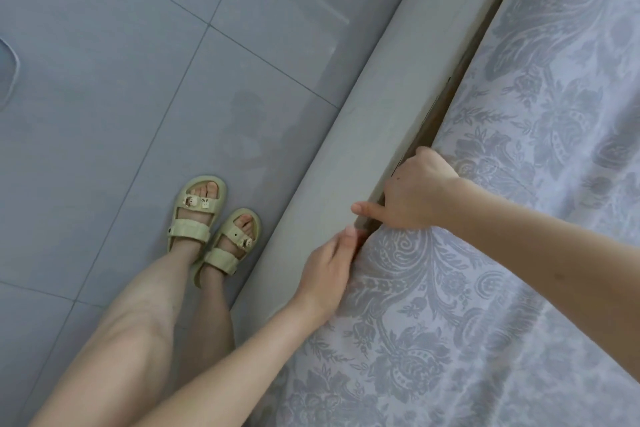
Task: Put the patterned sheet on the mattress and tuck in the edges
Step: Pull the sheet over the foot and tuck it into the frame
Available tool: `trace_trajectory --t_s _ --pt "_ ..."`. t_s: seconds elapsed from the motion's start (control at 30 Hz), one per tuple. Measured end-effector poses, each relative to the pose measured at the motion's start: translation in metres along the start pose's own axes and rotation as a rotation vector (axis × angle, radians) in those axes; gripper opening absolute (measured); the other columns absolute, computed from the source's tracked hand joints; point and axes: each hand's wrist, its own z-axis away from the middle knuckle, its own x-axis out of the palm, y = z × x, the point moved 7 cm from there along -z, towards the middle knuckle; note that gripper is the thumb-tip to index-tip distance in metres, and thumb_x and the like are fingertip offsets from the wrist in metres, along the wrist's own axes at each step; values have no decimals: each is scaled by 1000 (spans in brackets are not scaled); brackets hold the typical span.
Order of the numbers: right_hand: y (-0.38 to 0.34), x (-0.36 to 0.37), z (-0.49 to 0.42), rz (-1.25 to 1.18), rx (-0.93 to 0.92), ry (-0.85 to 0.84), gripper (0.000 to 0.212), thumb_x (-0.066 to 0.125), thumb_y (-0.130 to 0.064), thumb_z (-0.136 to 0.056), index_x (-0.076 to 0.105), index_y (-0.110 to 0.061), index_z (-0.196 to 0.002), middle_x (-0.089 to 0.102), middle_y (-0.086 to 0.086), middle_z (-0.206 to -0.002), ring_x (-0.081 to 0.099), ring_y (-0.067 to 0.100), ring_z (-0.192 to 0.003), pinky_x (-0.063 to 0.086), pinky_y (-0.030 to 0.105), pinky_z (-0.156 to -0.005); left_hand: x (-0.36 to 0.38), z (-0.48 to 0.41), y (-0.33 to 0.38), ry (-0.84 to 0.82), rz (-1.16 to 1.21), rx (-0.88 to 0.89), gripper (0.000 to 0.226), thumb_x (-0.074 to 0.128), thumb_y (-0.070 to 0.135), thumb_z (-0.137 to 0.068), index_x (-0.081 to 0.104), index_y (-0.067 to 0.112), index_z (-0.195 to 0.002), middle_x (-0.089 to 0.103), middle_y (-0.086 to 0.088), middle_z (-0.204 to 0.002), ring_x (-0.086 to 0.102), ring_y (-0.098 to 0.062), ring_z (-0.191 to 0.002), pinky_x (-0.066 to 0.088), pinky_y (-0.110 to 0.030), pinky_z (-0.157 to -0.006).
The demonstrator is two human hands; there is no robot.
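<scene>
The patterned sheet (502, 253), pale lilac with grey floral and paisley figures, covers the mattress across the right side of the view. Its edge runs along the dark gap (446, 107) between the mattress and the grey padded bed frame (363, 149). My right hand (412, 191) is at that gap with its fingers down inside, out of sight, and its thumb stretched over the frame. My left hand (329, 267) lies just below it at the sheet's edge, fingers curled over the fabric by the frame.
A grey tiled floor (138, 80) fills the left side. My bare legs and feet in pale green sandals (211, 225) stand close to the bed frame. A pale rounded object (7, 73) shows at the far left edge.
</scene>
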Motion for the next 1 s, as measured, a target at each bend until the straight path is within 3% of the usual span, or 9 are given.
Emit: trace_trajectory --t_s 0.17,0.3,0.37,0.47,0.57,0.67,0.77,0.87,1.0 --pt "8 11 -6 101 56 -110 76 5 -73 -87 54 -16 -93 60 9 -120 54 25 -109 33 31 -79 33 4 -7 -171 72 -266 48 23 57 -97 65 36 -108 67 5 -115 60 -11 -108 42 -30 -100" --pt "8 14 -22 109 116 -169 89 6 -75 -86 54 -14 -128 53 10 -135 52 26 -118 34 29 -74 26 -1 -7 -166 129 -362 55 25 55 -98 65 20 -112 69 -1 -109 63 -15 -102 45 -25 -90" --pt "4 10 -24 83 101 -129 85 6 -72 -88 60 -13 -117 58 8 -128 55 25 -113 35 30 -73 12 -1 -4 -139 48 -352 55 25 55 -97 67 20 -101 69 2 -101 63 -14 -97 46 -26 -88" --pt "-24 7 -16 -76 28 -6 74 8 -65 -93 56 -12 -73 60 2 -87 53 21 -83 36 30 -69 -26 7 -11 14 55 -296 52 27 43 -101 68 11 -98 71 -3 -92 66 -18 -89 50 -29 -83" --pt "-70 12 -1 -248 -54 76 69 10 -60 -96 50 -14 -62 50 -3 -64 45 16 -62 37 31 -68 -76 34 -36 217 44 -212 44 31 32 -102 67 8 -92 70 -7 -93 64 -22 -92 47 -32 -89" --pt "-108 24 16 -304 -112 190 74 4 -58 -95 54 -12 -65 57 0 -66 55 21 -71 41 33 -79 -98 60 -84 187 -168 -280 40 36 39 -100 64 21 -76 66 2 -95 58 -16 -99 39 -33 -93" --pt "-134 35 28 -293 -131 291 87 -16 -58 -78 61 -18 -71 67 -2 -77 58 20 -84 38 36 -90 -95 73 -109 69 -168 -377 36 36 41 -99 50 18 -75 54 3 -80 53 -13 -83 40 -25 -79" --pt "-150 48 37 -268 -125 225 86 -22 -62 -77 54 -25 -66 61 -7 -74 55 16 -84 33 34 -89 -92 77 -113 48 12 -388 33 36 33 -100 44 12 -76 48 -1 -70 50 -7 -61 41 -12 -50" --pt "-160 51 21 -216 -91 32 78 -4 -66 -89 54 -21 -62 64 -1 -81 58 17 -96 30 35 -101 -108 86 -121 76 39 -340 41 36 36 -100 57 13 -73 60 -1 -74 56 -12 -71 43 -21 -62"
